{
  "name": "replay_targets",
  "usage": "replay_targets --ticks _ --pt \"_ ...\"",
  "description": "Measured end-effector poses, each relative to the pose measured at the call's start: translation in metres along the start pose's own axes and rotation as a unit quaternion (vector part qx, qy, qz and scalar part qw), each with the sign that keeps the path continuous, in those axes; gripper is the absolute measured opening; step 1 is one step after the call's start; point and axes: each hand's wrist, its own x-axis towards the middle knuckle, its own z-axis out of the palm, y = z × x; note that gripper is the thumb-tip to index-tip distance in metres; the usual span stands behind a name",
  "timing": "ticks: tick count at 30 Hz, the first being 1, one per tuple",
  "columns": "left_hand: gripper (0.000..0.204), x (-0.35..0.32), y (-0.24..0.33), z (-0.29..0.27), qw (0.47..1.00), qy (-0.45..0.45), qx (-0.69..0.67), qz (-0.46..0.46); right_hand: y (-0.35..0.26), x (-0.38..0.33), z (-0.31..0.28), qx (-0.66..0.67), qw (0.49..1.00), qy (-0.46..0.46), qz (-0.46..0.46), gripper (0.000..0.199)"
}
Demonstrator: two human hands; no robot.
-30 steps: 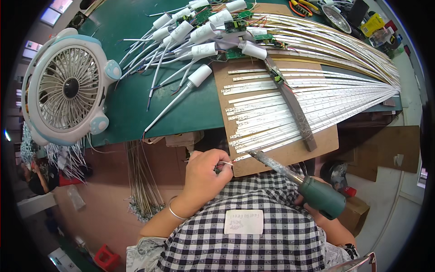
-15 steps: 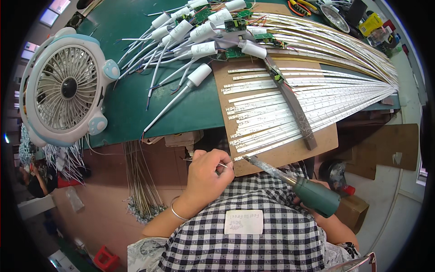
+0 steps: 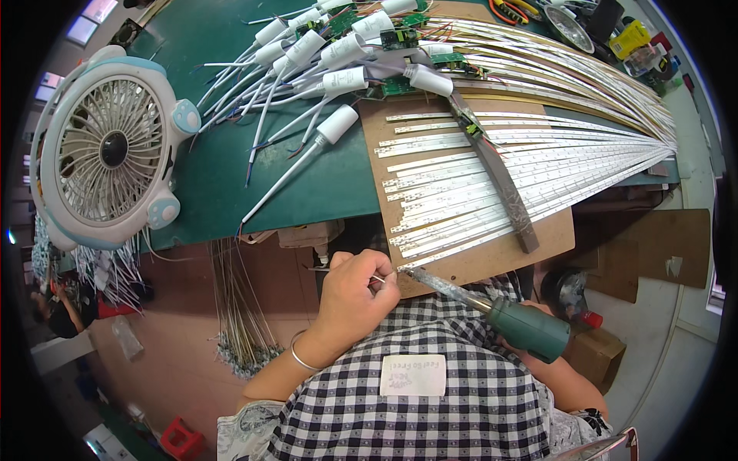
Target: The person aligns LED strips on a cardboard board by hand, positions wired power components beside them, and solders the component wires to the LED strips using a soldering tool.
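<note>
My left hand (image 3: 356, 298), with a bangle on its wrist, pinches a thin light-coloured wire (image 3: 377, 278) beside the front edge of the brown board (image 3: 492, 265). Whether it is solder or a lead I cannot tell. Most of my right hand (image 3: 524, 355) is hidden behind the green handle of a soldering iron (image 3: 530, 329), which it grips. The iron's tip reaches the left end of the nearest white LED strip (image 3: 446, 252), close to my left fingertips. Several more strips fan out across the board, with a dark bar (image 3: 500, 180) lying over them.
White lamp bases with cables (image 3: 336, 125) and green circuit boards (image 3: 400, 86) are piled on the green table (image 3: 330, 196). A fan (image 3: 115, 150) stands at the left. Thin wires (image 3: 244, 323) hang below the table edge. Pliers (image 3: 511, 11) lie at the back.
The soldering iron has shifted a little to the left, bringing its tip closer to my left fingertips. My left hand has moved only slightly and keeps its pinch.
</note>
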Motion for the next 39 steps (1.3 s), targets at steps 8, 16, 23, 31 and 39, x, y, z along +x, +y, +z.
replay_targets --ticks 8,16,23,31,39 --pt "0.008 0.001 0.0 -0.002 1.0 -0.016 -0.001 -0.02 -0.003 0.005 -0.002 -0.025 1.0 -0.009 -0.003 0.034" --pt "0.008 0.002 0.001 -0.006 0.998 -0.038 -0.02 -0.044 0.005 -0.022 0.004 0.223 0.953 0.004 0.203 0.035" --pt "0.009 0.003 -0.001 -0.007 0.995 -0.056 -0.04 -0.066 -0.005 0.002 0.004 -0.05 0.999 -0.004 -0.006 0.031" --pt "0.011 0.005 0.002 -0.009 0.989 -0.079 -0.068 -0.103 0.004 -0.009 0.003 0.204 0.977 -0.008 0.066 0.038" --pt "0.011 0.004 0.007 -0.01 0.985 -0.087 -0.076 -0.126 -0.02 0.065 0.005 0.525 0.833 0.082 0.151 0.084"
